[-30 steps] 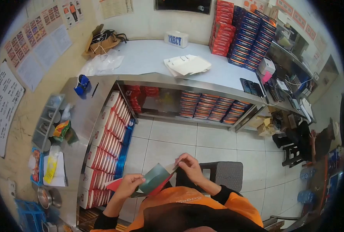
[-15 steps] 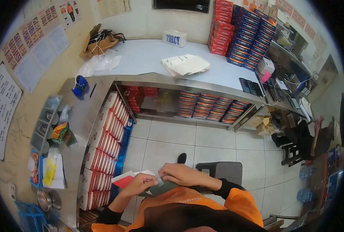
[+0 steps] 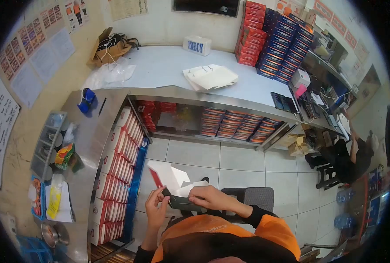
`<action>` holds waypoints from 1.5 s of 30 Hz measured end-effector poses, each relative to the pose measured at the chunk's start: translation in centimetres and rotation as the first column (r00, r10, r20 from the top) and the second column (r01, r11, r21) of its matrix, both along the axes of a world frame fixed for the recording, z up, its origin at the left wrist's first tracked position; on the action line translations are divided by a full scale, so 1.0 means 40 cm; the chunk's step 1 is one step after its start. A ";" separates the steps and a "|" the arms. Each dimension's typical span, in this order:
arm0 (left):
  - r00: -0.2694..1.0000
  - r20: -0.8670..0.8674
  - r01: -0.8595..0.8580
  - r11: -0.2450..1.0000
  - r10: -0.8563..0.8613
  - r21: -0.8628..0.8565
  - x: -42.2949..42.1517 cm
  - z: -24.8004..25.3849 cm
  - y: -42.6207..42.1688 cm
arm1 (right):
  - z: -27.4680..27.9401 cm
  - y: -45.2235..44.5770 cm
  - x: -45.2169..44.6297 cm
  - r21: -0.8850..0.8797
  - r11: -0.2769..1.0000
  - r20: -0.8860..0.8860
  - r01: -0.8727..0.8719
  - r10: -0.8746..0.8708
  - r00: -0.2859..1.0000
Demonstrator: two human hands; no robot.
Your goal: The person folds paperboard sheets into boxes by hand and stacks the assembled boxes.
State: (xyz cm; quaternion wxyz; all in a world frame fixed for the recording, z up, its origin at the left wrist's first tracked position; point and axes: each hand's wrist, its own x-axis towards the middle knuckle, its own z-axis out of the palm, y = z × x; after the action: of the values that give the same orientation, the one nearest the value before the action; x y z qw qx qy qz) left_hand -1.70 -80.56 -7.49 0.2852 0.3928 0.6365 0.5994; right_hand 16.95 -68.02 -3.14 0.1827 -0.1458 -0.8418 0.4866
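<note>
A partly folded cardboard box (image 3: 173, 176) is held in front of my body, its white inside facing up and its flaps raised. Its outside is red on the left flap and dark along the near side. My left hand (image 3: 157, 206) pinches the box's near left corner between thumb and fingers. On the right, my right hand (image 3: 209, 198) grips the dark near wall, with the fingertips curled over its edge.
Flat red-and-white boxes (image 3: 111, 179) fill the shelf under the steel counter (image 3: 92, 136) at left. White sheets (image 3: 210, 77) and stacked boxes (image 3: 276, 46) sit on the back counter. A dark stool (image 3: 256, 199) stands close at right. Another person (image 3: 357, 158) sits at far right.
The box has come up and forward, and its white inside now shows with flaps spread. My left hand has shifted to its corner; my right hand has moved slightly right. The seated person has leaned.
</note>
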 end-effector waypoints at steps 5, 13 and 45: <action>0.995 -0.092 -0.055 0.997 0.050 -0.057 -0.063 -0.010 0.080 | -0.017 0.047 -0.027 0.041 0.994 0.138 0.106 -0.111 0.984; 0.734 -0.579 0.454 0.891 -0.354 0.030 -0.020 0.058 0.366 | 0.010 0.237 -0.006 0.159 0.968 0.154 0.196 -0.220 0.963; 0.537 -0.840 0.157 0.988 -0.082 0.004 -0.248 -0.157 1.991 | -0.269 1.951 0.070 0.356 0.634 -0.130 0.687 -0.694 0.708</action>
State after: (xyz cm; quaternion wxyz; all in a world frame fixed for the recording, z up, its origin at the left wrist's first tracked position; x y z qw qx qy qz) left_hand -11.62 -0.91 -13.79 -0.0279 0.6841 0.6430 0.3433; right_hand 19.76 10.00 -13.91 0.3711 -0.4228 -0.8006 0.2063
